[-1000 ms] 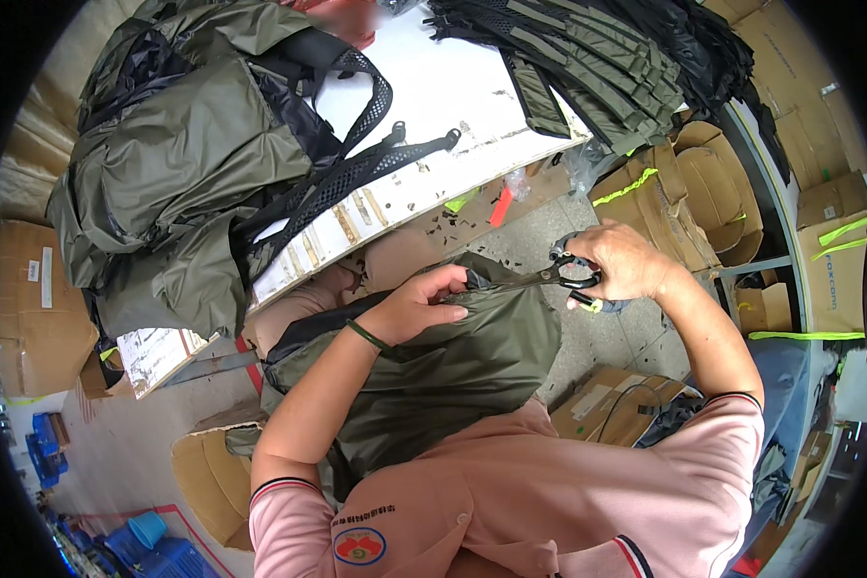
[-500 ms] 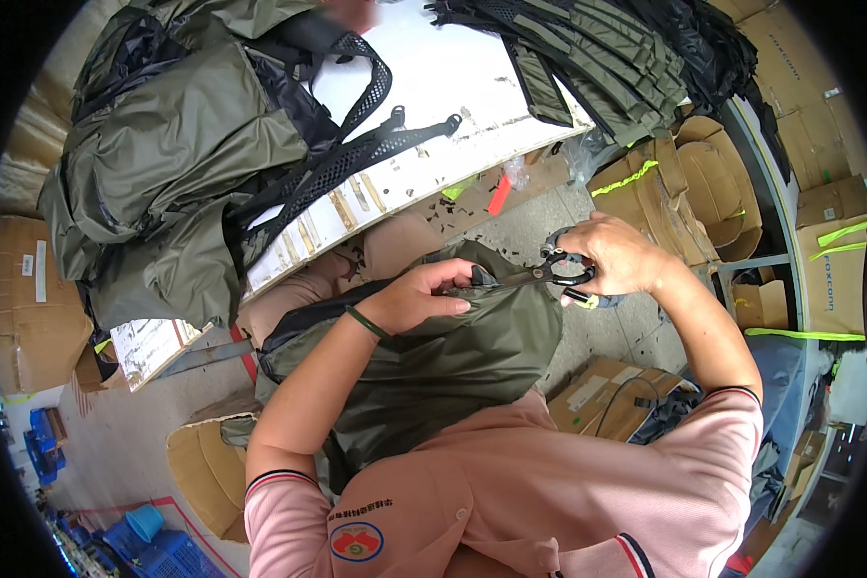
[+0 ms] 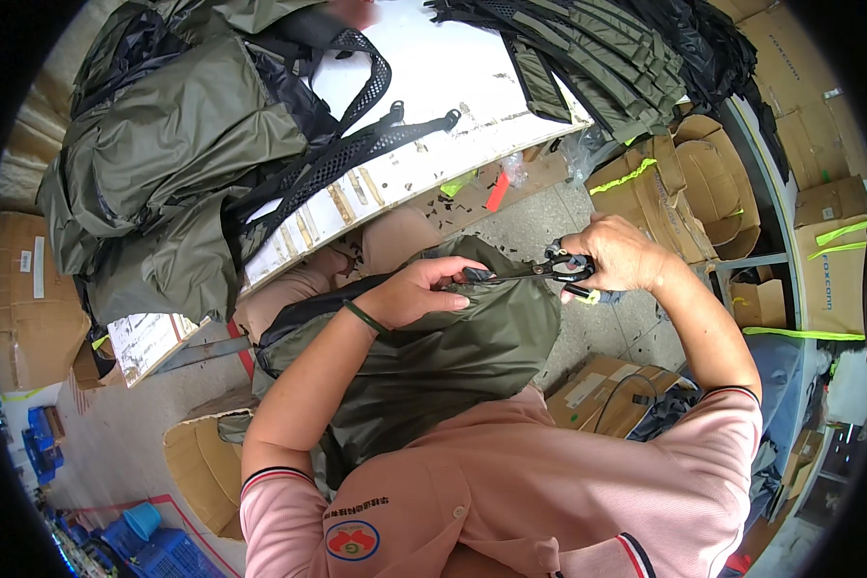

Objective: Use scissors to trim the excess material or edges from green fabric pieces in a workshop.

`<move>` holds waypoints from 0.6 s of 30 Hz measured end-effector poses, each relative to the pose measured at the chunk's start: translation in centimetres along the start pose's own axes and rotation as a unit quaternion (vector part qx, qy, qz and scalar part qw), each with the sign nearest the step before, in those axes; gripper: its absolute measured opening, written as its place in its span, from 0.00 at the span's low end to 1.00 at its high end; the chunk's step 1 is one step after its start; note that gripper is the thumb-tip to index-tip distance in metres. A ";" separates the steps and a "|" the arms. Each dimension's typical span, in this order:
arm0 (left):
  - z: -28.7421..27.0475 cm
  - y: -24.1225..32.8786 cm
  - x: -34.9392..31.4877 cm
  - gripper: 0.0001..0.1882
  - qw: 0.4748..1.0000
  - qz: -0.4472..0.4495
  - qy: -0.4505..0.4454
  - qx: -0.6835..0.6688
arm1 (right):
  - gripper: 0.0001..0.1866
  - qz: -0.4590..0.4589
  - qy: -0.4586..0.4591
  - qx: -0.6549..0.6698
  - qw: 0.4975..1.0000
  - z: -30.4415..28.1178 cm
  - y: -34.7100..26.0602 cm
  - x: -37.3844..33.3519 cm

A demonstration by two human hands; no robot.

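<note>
Across my lap lies a large olive-green fabric bag or sheet (image 3: 443,337), its folds hanging toward my body. My left hand (image 3: 416,294) pinches the upper edge of it, where a small black tab (image 3: 476,275) pokes out between thumb and fingers. My right hand (image 3: 618,255) is closed round the black-handled scissors (image 3: 570,272). Their blades point left along the fabric edge toward my left fingertips. Whether the blades are cutting into anything is too small to tell.
A white worktable (image 3: 424,159) stands ahead, bearing a heap of olive bags (image 3: 183,135) at left and stacked olive-and-black strips (image 3: 607,67) at right. Cardboard boxes (image 3: 645,202) stand at the right. An open carton (image 3: 202,472) sits at lower left, and scraps litter the floor.
The scissor handles have drawn closer together in my right hand. My left hand keeps its pinch with hardly any movement, and the fabric has shifted slightly.
</note>
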State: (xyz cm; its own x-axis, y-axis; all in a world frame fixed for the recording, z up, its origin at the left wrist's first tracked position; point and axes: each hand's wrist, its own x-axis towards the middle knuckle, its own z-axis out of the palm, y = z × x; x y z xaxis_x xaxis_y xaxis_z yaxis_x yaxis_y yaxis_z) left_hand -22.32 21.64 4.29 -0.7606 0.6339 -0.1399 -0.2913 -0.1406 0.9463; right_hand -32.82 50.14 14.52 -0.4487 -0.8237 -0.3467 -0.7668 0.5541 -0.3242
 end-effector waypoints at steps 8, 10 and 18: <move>-0.2 -0.6 0.2 0.25 1.000 -0.007 -0.011 0.000 | 0.24 -0.017 0.018 -0.030 0.999 0.5 -0.1 0.4; 0.0 -0.9 0.3 0.25 0.999 0.021 0.013 -0.025 | 0.25 -0.003 0.016 -0.005 1.000 0.8 0.1 0.5; 0.5 -1.6 0.1 0.21 0.951 0.153 0.145 0.225 | 0.14 -0.025 0.042 0.260 0.964 3.8 -2.7 5.3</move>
State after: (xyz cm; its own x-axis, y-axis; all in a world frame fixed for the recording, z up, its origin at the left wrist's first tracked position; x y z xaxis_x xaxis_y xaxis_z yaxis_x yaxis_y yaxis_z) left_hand -21.65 22.33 2.95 -0.9167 0.3706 0.1493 0.1980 0.0968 0.9754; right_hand -31.35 44.74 10.24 -0.4703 -0.8453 -0.2536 -0.4648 0.4816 -0.7430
